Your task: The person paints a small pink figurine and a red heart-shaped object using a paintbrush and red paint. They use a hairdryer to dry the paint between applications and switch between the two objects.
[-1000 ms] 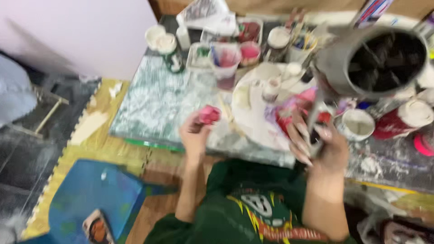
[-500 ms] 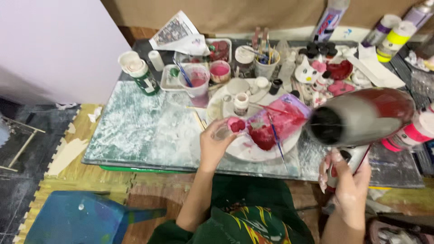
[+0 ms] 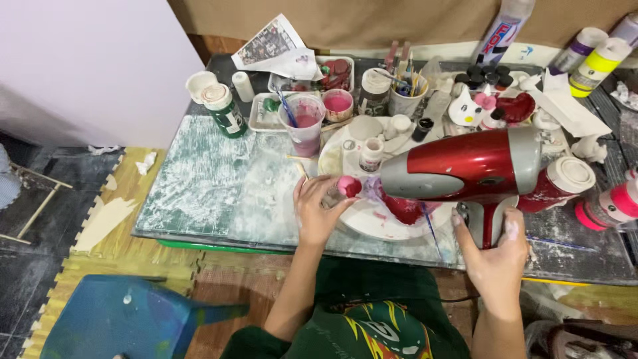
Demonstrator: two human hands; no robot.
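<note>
My right hand [image 3: 495, 259] grips the handle of a red and grey hair dryer [image 3: 465, 165]. Its nozzle points left at a small pink painted piece [image 3: 349, 186] that my left hand [image 3: 318, 207] holds over the rim of a white plate [image 3: 372, 219]. The plate is smeared with red and pink paint. A thin brush [image 3: 430, 229] lies across it, partly under the dryer. My left fingers pinch the piece from the left side.
The paint-stained table [image 3: 199, 193] carries a green bottle [image 3: 224, 112], a cup of pinkish water with brushes [image 3: 302, 123], a pink paint pot [image 3: 337, 103], jars, small figurines [image 3: 468, 110] and tall bottles [image 3: 595, 56]. A blue stool [image 3: 126, 319] stands at lower left on foam mats.
The dryer has swung from pointing toward the camera to lying sideways, nozzle aimed left. My left hand has shifted slightly and keeps the pink piece at the plate's edge.
</note>
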